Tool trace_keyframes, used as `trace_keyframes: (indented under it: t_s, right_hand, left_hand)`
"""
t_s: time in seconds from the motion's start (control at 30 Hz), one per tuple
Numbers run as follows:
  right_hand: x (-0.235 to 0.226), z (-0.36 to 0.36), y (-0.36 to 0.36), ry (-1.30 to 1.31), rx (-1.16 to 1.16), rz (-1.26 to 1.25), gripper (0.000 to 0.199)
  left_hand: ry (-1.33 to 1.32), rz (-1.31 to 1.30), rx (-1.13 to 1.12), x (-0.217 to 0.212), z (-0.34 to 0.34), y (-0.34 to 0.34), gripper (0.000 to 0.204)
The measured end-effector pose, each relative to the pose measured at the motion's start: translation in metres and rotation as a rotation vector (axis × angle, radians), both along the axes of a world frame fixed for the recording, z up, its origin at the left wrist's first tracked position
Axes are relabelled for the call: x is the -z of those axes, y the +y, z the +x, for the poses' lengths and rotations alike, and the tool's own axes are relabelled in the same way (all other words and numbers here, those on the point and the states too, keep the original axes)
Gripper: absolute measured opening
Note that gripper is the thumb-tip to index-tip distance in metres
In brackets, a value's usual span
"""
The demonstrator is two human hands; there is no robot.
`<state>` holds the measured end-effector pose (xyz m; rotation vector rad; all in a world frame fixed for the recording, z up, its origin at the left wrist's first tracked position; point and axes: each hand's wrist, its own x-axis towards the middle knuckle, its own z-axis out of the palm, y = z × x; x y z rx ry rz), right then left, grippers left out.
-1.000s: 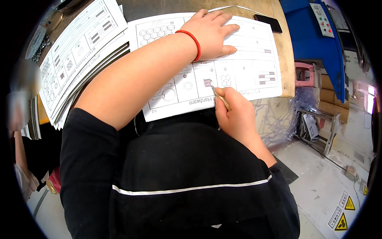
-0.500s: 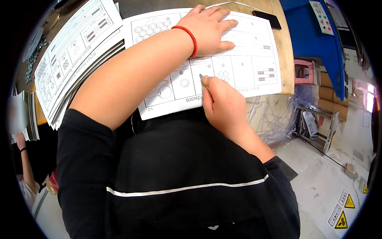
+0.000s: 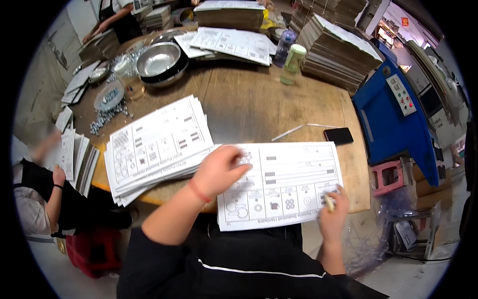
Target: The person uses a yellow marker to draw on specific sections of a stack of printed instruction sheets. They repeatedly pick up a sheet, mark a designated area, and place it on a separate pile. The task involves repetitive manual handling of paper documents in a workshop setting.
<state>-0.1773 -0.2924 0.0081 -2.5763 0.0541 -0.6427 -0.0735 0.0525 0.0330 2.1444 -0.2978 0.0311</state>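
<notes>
A white printed card sheet [image 3: 294,179] lies at the near edge of the wooden table [image 3: 259,107]. My left hand [image 3: 219,167], with a red band at the wrist, presses flat on the sheet's left part, fingers blurred. At the sheet's lower right corner my right hand [image 3: 332,209] pinches a small pale object [image 3: 328,201] against the sheet. A thick stack of the same printed sheets [image 3: 157,144] sits just left of my left hand.
Further back stand metal bowls [image 3: 159,60], a scatter of small metal parts [image 3: 107,114], bottles [image 3: 294,57] and tall cardboard stacks [image 3: 338,52]. A black phone [image 3: 338,135] lies near the sheet. A blue machine [image 3: 396,117] stands to the right. Other people are at the left and at the far side.
The view has lifted, showing the whole table. My right hand moved from the sheet's lower middle to its lower right corner. My left hand slid to the sheet's left part.
</notes>
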Motion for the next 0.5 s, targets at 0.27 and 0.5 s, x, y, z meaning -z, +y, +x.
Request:
trace_keyframes:
  t_s: [0.27, 0.5]
  right_hand:
    - [0.008, 0.0, -0.026, 0.16, 0.117, 0.125, 0.038]
    - [0.011, 0.0, -0.017, 0.087, 0.065, 0.002, 0.038]
  left_hand:
    - [0.78, -0.461, -0.082, 0.056, -0.077, 0.063, 0.024]
    - [0.858, -0.546, -0.08, 0.05, -0.076, 0.062, 0.019]
